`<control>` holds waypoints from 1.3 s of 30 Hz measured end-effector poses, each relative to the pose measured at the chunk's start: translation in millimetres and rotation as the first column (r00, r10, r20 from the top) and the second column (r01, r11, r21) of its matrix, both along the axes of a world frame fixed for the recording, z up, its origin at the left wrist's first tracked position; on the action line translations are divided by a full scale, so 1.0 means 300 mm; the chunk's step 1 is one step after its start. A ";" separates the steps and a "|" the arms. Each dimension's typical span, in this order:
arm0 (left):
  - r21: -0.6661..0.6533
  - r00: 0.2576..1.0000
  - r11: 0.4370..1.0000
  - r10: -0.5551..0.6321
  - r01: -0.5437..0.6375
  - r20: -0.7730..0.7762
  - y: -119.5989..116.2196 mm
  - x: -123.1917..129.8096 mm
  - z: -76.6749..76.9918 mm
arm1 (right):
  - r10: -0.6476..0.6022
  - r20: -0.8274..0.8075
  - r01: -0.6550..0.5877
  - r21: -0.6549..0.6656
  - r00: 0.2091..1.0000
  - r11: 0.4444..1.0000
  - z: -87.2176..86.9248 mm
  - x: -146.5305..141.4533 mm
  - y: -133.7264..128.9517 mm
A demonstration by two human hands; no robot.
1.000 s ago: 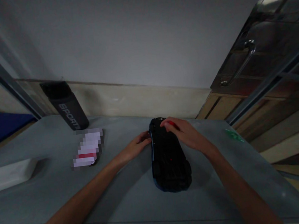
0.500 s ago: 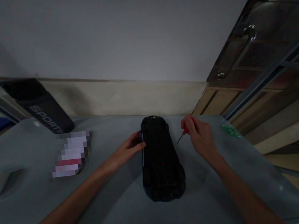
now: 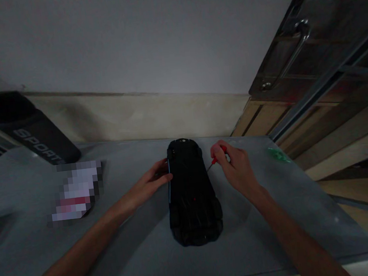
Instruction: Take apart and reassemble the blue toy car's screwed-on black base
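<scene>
A black toy car lies upside down on the grey table, its wheels and dark underside facing up. My left hand steadies it from the left, thumb on the edge of the underside and fingers at the side, partly hidden. In my right hand is a small screwdriver with a red handle, gripped between bent fingers. Its thin metal shaft points down and left, the tip at the car's right edge; whether it touches is unclear.
A dark bottle marked SPORTS stands at the back left, with a blurred-out flat item before it. A green scrap lies near the table's right edge. Behind the table rises a wall.
My right hand has brought the screwdriver left, closer to the car's side. My left hand keeps its place on the car. The whole view has shifted slightly.
</scene>
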State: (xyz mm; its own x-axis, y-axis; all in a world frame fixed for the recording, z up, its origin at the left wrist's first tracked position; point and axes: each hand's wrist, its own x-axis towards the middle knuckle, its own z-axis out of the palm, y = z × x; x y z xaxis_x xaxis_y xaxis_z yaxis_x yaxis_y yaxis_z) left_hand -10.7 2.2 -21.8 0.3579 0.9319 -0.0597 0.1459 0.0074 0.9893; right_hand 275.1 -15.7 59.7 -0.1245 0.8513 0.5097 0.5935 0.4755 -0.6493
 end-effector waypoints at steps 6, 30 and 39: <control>0.011 1.000 1.000 0.006 -0.006 0.007 0.004 0.006 -0.004 | 0.017 0.033 -0.016 -0.011 0.999 1.000 -0.001 -0.003 0.002; -0.023 1.000 0.999 -0.029 0.029 0.008 -0.005 -0.003 0.018 | 0.036 0.263 -0.101 0.238 0.964 0.966 0.017 0.017 -0.016; -0.020 1.000 1.000 -0.013 0.013 -0.021 -0.007 0.002 0.030 | -0.009 0.298 -0.082 0.289 0.955 0.954 0.016 0.011 -0.017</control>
